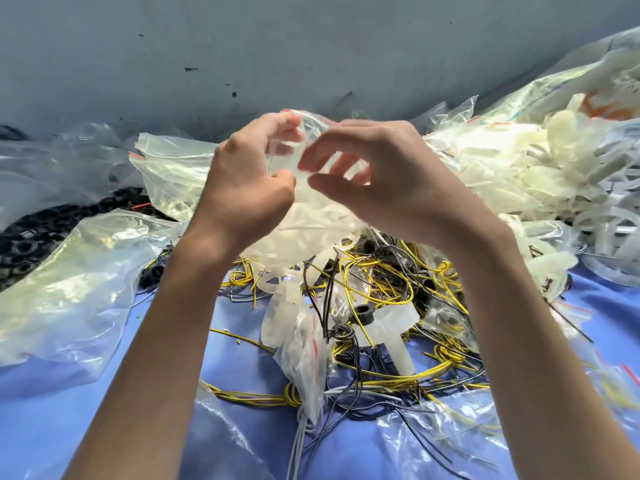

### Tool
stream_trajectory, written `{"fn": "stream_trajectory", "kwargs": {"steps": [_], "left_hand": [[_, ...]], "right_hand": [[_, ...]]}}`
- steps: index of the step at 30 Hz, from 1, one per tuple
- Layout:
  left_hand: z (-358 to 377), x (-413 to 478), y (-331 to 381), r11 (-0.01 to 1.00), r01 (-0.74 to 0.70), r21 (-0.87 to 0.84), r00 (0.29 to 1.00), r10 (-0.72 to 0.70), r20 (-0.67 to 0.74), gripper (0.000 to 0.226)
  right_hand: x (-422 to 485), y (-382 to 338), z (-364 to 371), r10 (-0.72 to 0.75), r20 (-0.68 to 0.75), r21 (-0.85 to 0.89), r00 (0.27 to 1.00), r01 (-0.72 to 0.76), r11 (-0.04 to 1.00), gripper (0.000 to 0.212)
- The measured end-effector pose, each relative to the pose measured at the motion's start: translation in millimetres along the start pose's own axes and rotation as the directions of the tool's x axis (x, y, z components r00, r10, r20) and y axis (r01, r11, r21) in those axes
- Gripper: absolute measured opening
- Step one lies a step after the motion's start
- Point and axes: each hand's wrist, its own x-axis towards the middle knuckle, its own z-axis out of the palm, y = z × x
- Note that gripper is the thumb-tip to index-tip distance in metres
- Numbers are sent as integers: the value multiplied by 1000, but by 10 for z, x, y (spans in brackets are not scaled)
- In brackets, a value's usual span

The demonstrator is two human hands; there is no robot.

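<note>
Raised in mid-air above the wire tangle (pixel 381 282): one clear zip bag (pixel 311 216) of pale plastic pieces. Pinched at its upper edge by the left hand (pixel 249 174), thumb and fingers curled on the film. Right hand (pixel 374 171) half-curled at the bag's mouth, blurred; impossible to tell whether gripping or only touching. Likely risk: mouth gaping and pieces spilling into the tangle below, through a one-sided hold or a tilt; also film slipping from the pinch. Counted: two hands, one bag held, one loose black ring (pixel 363 311) plainly seen in the tangle. Too many to count: other bags (pixel 86 289) on the blue tabletop (pixel 52 427), yellow and black strands, pale parts heaped at right (pixel 526 174).
</note>
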Motion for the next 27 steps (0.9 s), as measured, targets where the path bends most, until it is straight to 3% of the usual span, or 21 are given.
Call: {"fn": "stream_trajectory", "kwargs": {"steps": [9,12,14,16,18,22,27], "left_hand": [[-175,76,-171,994,91,-59,984,-99,-148,55],[-179,63,-161,992,101,-69,985,-110,-136,57],[-165,46,-142,993,98,-59,987,-105,-118,57],[-144,34,-120,995,89,-54,991,-94,-96,56],[-118,28,-97,996,77,-42,994,-80,-75,55],[-61,16,-59,998,53,-27,998,-54,-38,56],[-5,0,-41,1000,26,-11,1000,-26,-4,57]], "right_hand": [[-12,-233,118,-27,219,196,975,-17,980,9],[-39,-304,278,-75,429,110,900,30,994,12],[-76,-302,409,30,602,-67,798,14,998,18],[-103,-241,520,189,635,-278,749,-7,961,28],[-114,-164,573,292,630,-375,720,-47,926,39],[-124,-54,617,373,686,-440,625,-52,896,59],[-98,-38,674,293,754,-341,588,-33,940,40]]}}
